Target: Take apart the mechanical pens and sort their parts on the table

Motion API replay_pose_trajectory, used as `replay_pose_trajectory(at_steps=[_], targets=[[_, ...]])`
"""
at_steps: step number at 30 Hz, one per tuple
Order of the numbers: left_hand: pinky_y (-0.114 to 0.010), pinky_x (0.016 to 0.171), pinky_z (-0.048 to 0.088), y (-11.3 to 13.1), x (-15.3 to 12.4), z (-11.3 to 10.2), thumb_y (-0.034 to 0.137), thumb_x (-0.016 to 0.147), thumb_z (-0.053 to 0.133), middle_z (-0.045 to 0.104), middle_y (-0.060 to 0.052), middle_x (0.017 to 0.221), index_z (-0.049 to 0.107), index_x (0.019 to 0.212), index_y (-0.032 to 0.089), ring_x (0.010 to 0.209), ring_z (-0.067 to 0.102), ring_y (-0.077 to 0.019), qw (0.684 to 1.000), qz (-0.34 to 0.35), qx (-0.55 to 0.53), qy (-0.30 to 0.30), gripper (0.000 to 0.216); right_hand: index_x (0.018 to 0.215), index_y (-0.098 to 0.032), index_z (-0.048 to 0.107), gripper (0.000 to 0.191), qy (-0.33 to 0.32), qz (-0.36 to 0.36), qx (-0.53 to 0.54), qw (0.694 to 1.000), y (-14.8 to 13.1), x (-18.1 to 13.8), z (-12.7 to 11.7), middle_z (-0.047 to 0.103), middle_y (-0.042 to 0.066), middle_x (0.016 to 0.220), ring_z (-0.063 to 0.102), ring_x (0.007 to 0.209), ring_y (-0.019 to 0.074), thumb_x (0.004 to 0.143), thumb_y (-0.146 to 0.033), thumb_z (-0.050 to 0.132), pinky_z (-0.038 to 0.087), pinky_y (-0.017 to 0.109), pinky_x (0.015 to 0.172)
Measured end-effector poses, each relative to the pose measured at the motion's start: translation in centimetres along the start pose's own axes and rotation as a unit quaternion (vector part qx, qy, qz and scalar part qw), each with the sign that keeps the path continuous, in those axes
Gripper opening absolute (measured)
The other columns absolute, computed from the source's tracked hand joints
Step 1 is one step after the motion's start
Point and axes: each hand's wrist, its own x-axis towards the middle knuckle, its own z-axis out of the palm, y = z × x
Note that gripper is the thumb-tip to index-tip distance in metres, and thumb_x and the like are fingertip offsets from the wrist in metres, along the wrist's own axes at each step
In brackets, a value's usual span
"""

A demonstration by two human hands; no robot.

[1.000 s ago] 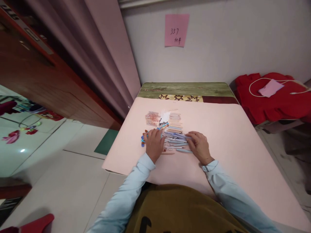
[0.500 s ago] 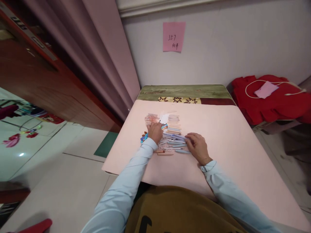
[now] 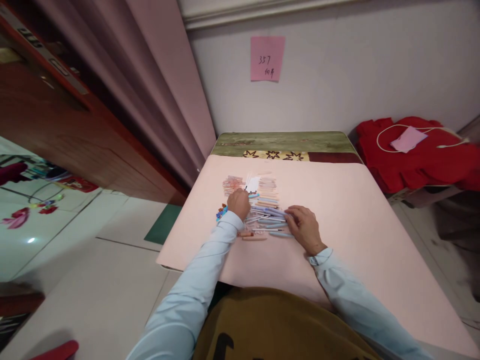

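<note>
A pile of pens (image 3: 270,224), mostly blue, lilac and white, lies spread on the pink table cover. My left hand (image 3: 239,204) is over the pile's left side, its fingers bent down beside a light-blue pen (image 3: 254,195); the fingertips are partly hidden, so what they pinch is unclear. At the right ends of the pens is my right hand (image 3: 304,227), with thumb and fingers closed around the end of a lilac pen (image 3: 275,212). A white card (image 3: 253,184) with dark red lettering lies just beyond my left hand.
Thin reddish sticks (image 3: 233,185) and a stack of pale sticks (image 3: 267,184) lie behind the pens. Small blue and brown pieces (image 3: 222,212) sit left of my wrist. Red cloth (image 3: 420,170) with a white cable is at the right; a wooden door (image 3: 93,125) stands left.
The light-blue pen by my left fingers was tilted and now lies flatter, with more of the card's lettering showing. My left hand has shifted slightly; my right hand stays at the pen ends.
</note>
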Motion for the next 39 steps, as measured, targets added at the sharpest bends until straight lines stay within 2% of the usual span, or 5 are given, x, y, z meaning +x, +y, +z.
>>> replay_pose_trajectory(at_steps=[8,15,22,33,39], targets=[[-0.029,0.075,0.045,-4.0,-5.9,-1.7,0.035,0.094,0.050,0.070,-0.006,0.093,0.076,0.101,0.025,0.087,0.064,-0.0204,0.982,-0.126,-0.114,0.087,0.028,0.102,-0.024,0.072,0.021,-0.001,0.010,0.010,1.000,-0.1,0.0,0.0,0.070,0.008,0.109,0.061,0.102,0.0256,0.093,-0.039,0.058,0.044,0.043,0.093],[-0.031,0.076,0.047,-2.4,-8.4,0.3,0.027,0.094,0.048,0.067,-0.009,0.105,0.071,0.106,0.023,0.101,0.063,-0.0236,0.990,-0.117,-0.019,0.072,0.026,0.102,-0.023,0.071,0.022,0.022,0.034,0.025,0.999,0.0,-0.2,0.0,0.071,0.007,0.107,0.062,0.099,0.0249,0.092,-0.039,0.059,0.045,0.042,0.090],[-0.033,0.083,0.049,-1.8,-8.8,1.4,0.035,0.094,0.052,0.065,-0.011,0.108,0.068,0.108,0.022,0.105,0.061,-0.0256,0.994,-0.085,-0.001,0.075,0.025,0.099,-0.024,0.072,0.021,0.021,0.024,-0.007,0.999,0.0,-0.2,0.0,0.070,0.007,0.109,0.061,0.101,0.0251,0.092,-0.038,0.059,0.043,0.043,0.093],[-0.032,0.094,0.048,-1.0,-12.8,4.1,0.025,0.096,0.051,0.067,-0.009,0.112,0.065,0.115,0.021,0.110,0.061,-0.0207,0.958,0.040,-0.151,0.242,0.024,0.102,-0.027,0.074,0.021,0.002,0.016,0.014,1.000,0.1,0.0,-0.3,0.070,0.006,0.108,0.061,0.099,0.0240,0.093,-0.032,0.055,0.043,0.043,0.091],[-0.036,0.086,0.049,0.0,-14.4,4.7,0.026,0.094,0.055,0.068,-0.009,0.103,0.069,0.108,0.021,0.095,0.061,-0.0226,0.961,0.134,-0.107,0.216,0.020,0.104,-0.024,0.072,0.022,0.027,0.040,0.017,0.999,-0.7,0.2,-0.7,0.071,0.007,0.104,0.061,0.095,0.0242,0.093,-0.035,0.057,0.045,0.041,0.088]])
